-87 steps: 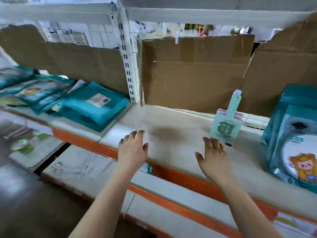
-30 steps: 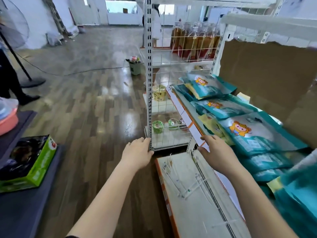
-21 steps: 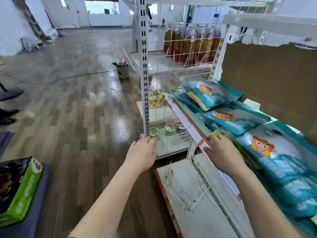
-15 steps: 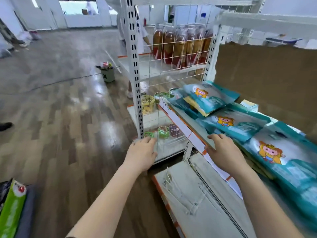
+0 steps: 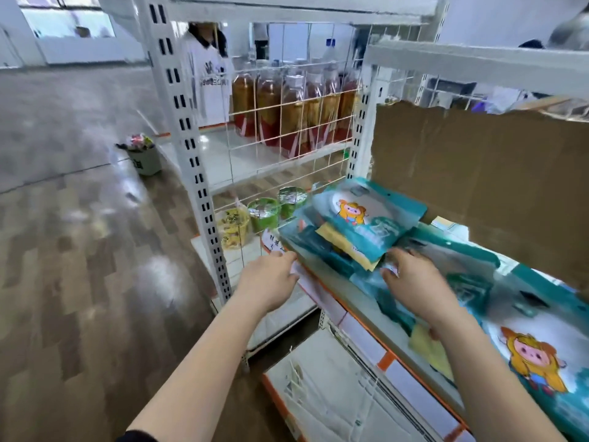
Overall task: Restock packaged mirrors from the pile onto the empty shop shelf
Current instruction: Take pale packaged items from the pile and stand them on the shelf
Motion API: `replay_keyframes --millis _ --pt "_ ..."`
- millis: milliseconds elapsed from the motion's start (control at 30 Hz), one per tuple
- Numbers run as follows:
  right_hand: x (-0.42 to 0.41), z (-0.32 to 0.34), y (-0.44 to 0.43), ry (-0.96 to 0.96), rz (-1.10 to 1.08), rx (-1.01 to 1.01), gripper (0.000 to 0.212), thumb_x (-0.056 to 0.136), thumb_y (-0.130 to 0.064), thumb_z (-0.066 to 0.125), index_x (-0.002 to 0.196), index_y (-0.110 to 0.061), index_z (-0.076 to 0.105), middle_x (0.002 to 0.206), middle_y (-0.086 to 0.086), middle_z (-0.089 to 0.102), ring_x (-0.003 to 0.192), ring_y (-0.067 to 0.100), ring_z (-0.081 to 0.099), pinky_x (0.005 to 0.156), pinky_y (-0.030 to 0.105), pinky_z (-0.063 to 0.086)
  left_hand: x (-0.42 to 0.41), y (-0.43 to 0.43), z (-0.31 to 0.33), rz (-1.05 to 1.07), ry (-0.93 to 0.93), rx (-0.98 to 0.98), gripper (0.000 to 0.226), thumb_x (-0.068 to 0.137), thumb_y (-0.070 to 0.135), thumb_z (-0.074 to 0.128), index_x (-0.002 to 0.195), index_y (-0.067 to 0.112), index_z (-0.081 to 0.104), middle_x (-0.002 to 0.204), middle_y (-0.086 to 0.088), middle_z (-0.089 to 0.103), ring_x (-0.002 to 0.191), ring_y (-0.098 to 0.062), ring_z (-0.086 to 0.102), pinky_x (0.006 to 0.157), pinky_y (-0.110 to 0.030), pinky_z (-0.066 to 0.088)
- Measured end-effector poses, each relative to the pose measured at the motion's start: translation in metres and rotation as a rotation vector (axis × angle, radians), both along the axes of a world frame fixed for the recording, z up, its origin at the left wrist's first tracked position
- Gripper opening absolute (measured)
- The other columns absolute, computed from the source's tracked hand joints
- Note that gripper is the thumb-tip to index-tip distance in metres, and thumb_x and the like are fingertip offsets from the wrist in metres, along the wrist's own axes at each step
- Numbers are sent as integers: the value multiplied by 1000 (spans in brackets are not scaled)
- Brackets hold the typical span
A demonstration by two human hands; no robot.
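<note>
Fingers (image 5: 392,262) of my right hand (image 5: 417,285) lie flat and loose on the pile of packaged mirrors (image 5: 361,223) at the shelf (image 5: 338,282) end; left hand (image 5: 271,282) slack at the shelf lip, holding nothing; best to pinch one top packet, lift straight, lest the slick stack slide.

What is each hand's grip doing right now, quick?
Left hand grip: open, fingertips by the orange-and-white shelf edge, holding nothing.
Right hand grip: open, fingers lying on the pile of teal plastic packets, nothing gripped.
</note>
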State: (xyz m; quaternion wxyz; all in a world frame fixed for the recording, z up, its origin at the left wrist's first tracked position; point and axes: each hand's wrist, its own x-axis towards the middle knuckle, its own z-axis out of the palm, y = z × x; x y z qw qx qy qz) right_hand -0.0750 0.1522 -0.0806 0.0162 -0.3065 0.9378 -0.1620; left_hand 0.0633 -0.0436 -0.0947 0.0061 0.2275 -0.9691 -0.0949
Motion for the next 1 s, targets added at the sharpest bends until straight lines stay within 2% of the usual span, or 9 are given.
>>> replay_keyframes --millis 100,200,367,467,633,733,833,933,1000 --pt "-23 0 -12 -12 -20 34 27 92 -31 52 113 -14 53 111 9 53 106 30 51 86 38 46 -28 -17 9 -21 18 -25 40 99 36 38 136 19 40 126 -8 53 113 -31 53 83 -41 48" --pt "-38 3 -21 -32 -63 72 24 93 -35 48 108 -16 51 108 7 53 102 27 52 82 39 47 -51 -30 16 -27 74 -30 40 99 36 38 136 23 42 130 -6 53 116 -29 52 85 -39 49" --pt "-58 5 -31 -59 -148 78 36 95 -36 47 125 -18 46 123 8 51 114 28 50 92 40 45 -91 -51 30 -20 171 -46 32 98 33 38 124 19 51 120 -5 59 109 -27 56 82 -37 48" --pt "-66 6 -34 -68 -209 26 37 95 -34 49 128 -17 46 124 8 54 113 26 52 93 38 45 -117 -63 36 -74 205 -34 29 98 31 37 118 19 53 114 -6 61 104 -27 58 77 -35 46" --pt "-71 7 -39 -101 -306 -13 33 95 -31 48 125 -19 49 121 6 58 109 23 54 90 35 45 -160 -76 45 -124 165 -64 28 96 32 41 113 14 55 108 -10 57 101 -31 58 71 -34 41" --pt "-74 7 -43 -131 -352 -18 30 94 -31 50 120 -16 52 118 7 61 107 24 56 92 36 46 -183 -82 46 -157 121 -70 35 97 38 41 119 15 55 111 -12 58 102 -31 58 75 -35 45" --pt "-74 4 -46 -149 -400 -28 30 94 -30 52 118 -13 53 116 9 63 107 27 57 89 35 46 -202 -79 42 -270 74 -8 43 98 44 37 126 14 50 115 -12 59 101 -27 58 72 -32 42" --pt "-70 2 -51 -194 -437 -93 30 94 -27 53 119 -11 54 115 9 63 106 27 56 87 33 44 -219 -75 35 -285 -6 43 52 98 48 35 130 9 47 123 -13 56 107 -26 57 81 -33 45" --pt "-69 0 -53 -204 -451 -137 28 93 -27 54 117 -11 54 113 9 63 104 26 57 84 33 44 -225 -75 35 -251 -53 61 61 95 57 33 120 5 52 109 -14 60 96 -26 60 76 -32 48"
